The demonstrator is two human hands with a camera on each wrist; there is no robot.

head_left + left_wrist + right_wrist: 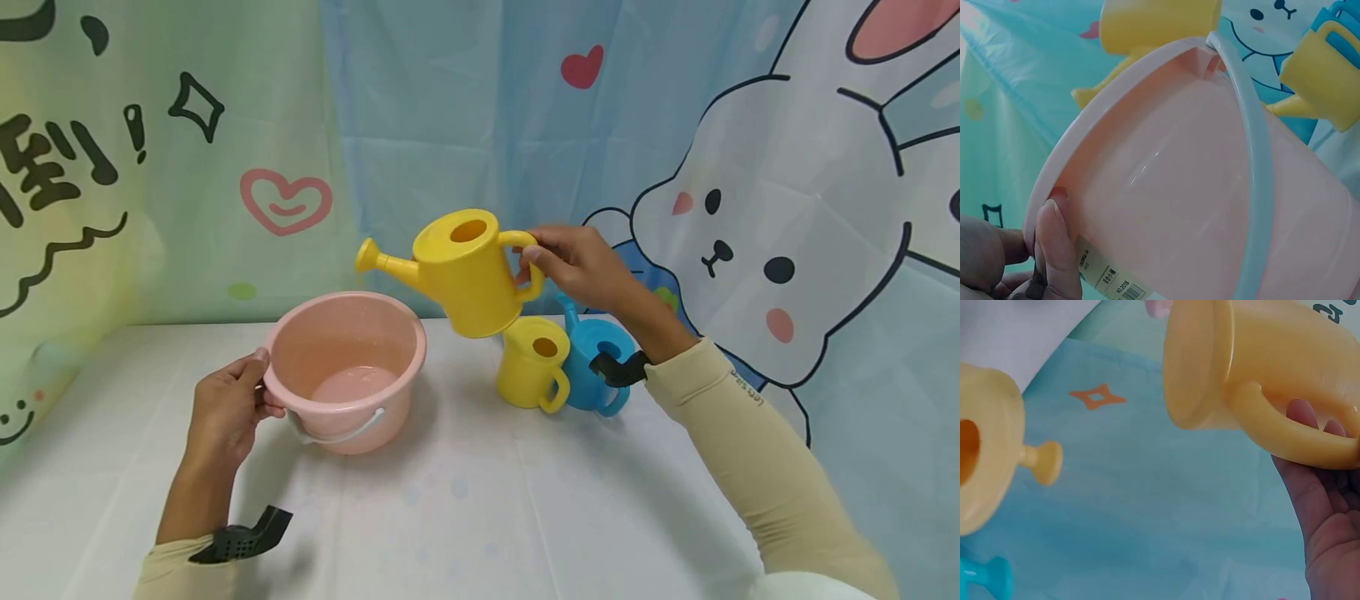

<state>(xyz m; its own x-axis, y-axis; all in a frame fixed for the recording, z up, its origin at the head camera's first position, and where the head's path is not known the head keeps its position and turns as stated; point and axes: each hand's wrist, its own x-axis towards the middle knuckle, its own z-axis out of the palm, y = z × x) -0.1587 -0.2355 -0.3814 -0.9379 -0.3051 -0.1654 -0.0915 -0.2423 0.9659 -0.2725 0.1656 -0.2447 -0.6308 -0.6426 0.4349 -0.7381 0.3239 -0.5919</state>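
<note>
My right hand (573, 262) grips the handle of a yellow watering can (468, 275), which is held up in the air above the table. Its spout points left, over the far right part of a pink bucket (405, 367). At the bucket's left rim, my left hand (228, 404) pinches the edge between thumb and fingers. The left wrist view shows that thumb and fingertips at the rim, beside a paper label (1107, 272). A pale handle (1257, 175) hangs down across the bucket's side. In the right wrist view, fingers wrap through the can's handle (1297, 440).
A second yellow watering can (521, 367) stands on the white table (465, 517), right of the bucket. Close against it is a blue watering can (596, 358). A printed cloth backdrop (450, 100) rises behind the table.
</note>
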